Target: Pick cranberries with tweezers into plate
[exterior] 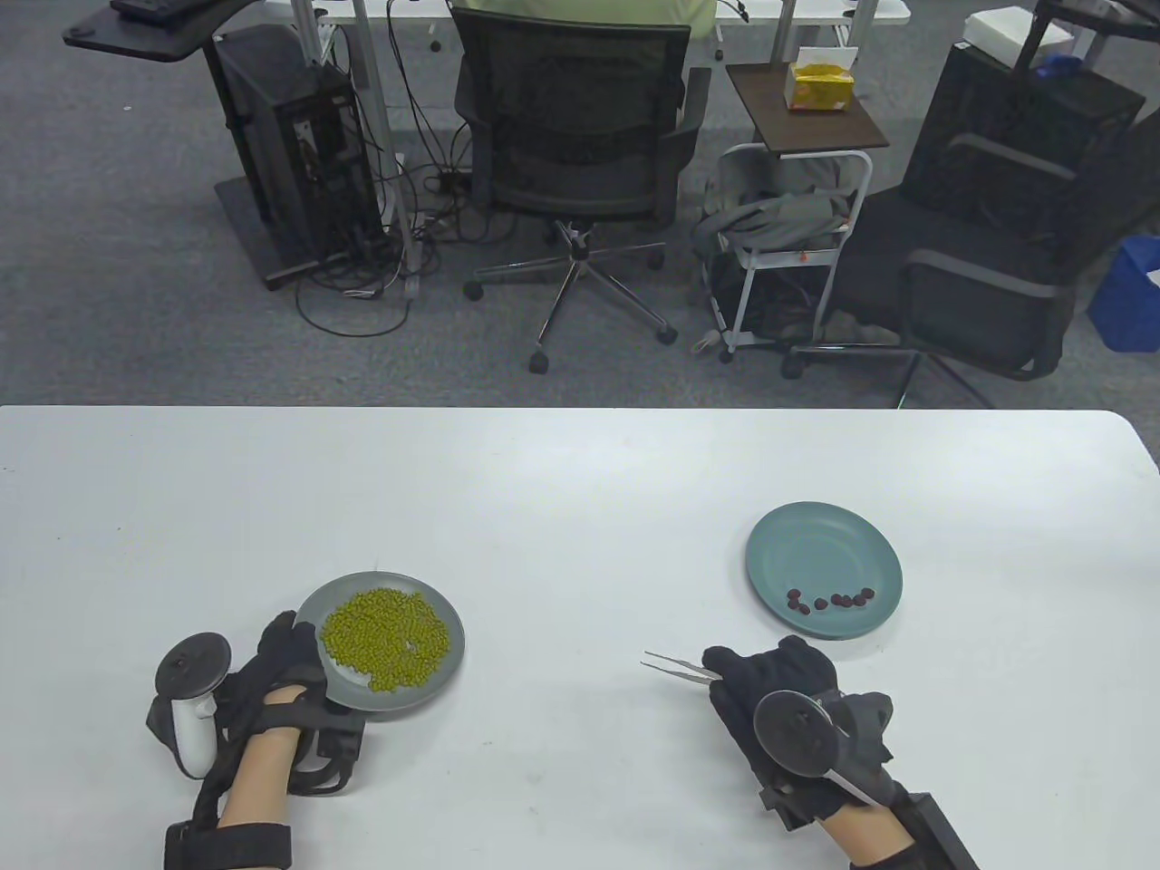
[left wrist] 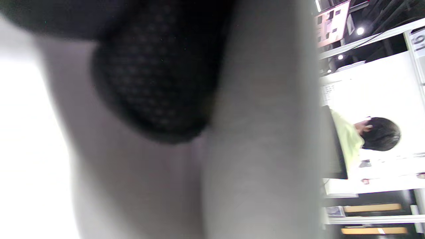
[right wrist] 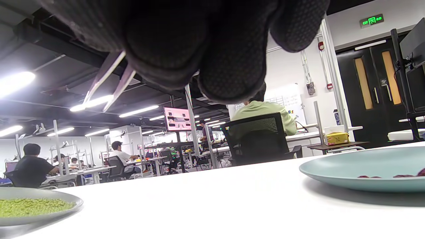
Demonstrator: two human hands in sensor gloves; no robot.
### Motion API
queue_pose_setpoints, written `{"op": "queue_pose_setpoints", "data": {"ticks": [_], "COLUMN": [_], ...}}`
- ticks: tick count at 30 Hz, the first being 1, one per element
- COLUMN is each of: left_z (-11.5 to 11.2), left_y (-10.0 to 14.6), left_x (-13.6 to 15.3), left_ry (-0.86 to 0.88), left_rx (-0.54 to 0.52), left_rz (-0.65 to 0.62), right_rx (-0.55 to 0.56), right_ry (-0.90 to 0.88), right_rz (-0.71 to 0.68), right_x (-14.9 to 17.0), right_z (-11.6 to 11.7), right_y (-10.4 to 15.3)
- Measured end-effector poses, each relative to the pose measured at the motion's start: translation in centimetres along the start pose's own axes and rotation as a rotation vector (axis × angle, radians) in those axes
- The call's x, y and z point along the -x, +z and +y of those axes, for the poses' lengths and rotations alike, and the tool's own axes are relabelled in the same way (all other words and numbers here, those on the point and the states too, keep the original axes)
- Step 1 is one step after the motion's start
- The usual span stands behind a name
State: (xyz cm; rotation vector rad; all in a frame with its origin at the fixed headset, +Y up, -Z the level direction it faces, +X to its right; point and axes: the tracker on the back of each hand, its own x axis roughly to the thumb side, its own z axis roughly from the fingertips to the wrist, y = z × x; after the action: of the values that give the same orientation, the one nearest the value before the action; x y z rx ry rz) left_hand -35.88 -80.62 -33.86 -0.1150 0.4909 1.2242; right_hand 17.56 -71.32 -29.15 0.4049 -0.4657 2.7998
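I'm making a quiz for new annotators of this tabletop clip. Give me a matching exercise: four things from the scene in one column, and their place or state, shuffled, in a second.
Things:
1. round teal plate
2. round grey plate
3. thin metal tweezers
4. white table

States:
A. held by the right hand
B. carries both plates
C. holds dark red cranberries
D. heaped with green beans, left hand at its rim

Pairs: 1-C, 2-D, 3-A, 4-B

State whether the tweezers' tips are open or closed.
Open: the tweezers in the right hand show two separate tips, nothing between them.
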Motion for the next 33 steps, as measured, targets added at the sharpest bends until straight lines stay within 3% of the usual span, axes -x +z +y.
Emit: {"op": "queue_pose_setpoints", "data": {"ticks": [5,14,16,19,24,26,30,33], "left_z": [0.5,1.2,0.6,-1.4,-7.9,-11.1,-16.0,-17.6], "left_y": [0.1,1.4,2.0,4.0,10.0,12.2,14.5,14.8], "left_x": [-0.1,-2.1,-2.9,-5.3,-9.4,-9.6,-8.2,-7.5], "left_ry": [-0.055,-0.687,-0.736,-0.748,-0.84,-0.879,-0.963,-1.022], "left_rx": [-0.07,-0.3,-0.297,-0.315,-0.203,-0.05,0.223,0.26], "left_rz": [0.009,-0.036,-0.076,-0.28,-0.726,-0.854,-0.905,-0.932], "right_rx": [-0.006,-0.023,-0.023,-0.017,-0.007,-0.007,-0.008,-0.015], "right_ry": [0.003,0.003,0.003,0.008,0.008,0.007,-0.001,0.002], "right_rz": [-0.001,-0.014,-0.014,-0.018,-0.012,-0.006,0.008,0.009], "right_x": [-0.1,-0.2,-0.3,-0.3,-0.2,-0.1,0.2,0.3], "right_z": [0.0,0.2,0.3,0.3,0.3,0.3,0.1,0.1], "right_y": [0.0,0.0,0.0,0.0,0.0,0.0,0.3,0.4]}}
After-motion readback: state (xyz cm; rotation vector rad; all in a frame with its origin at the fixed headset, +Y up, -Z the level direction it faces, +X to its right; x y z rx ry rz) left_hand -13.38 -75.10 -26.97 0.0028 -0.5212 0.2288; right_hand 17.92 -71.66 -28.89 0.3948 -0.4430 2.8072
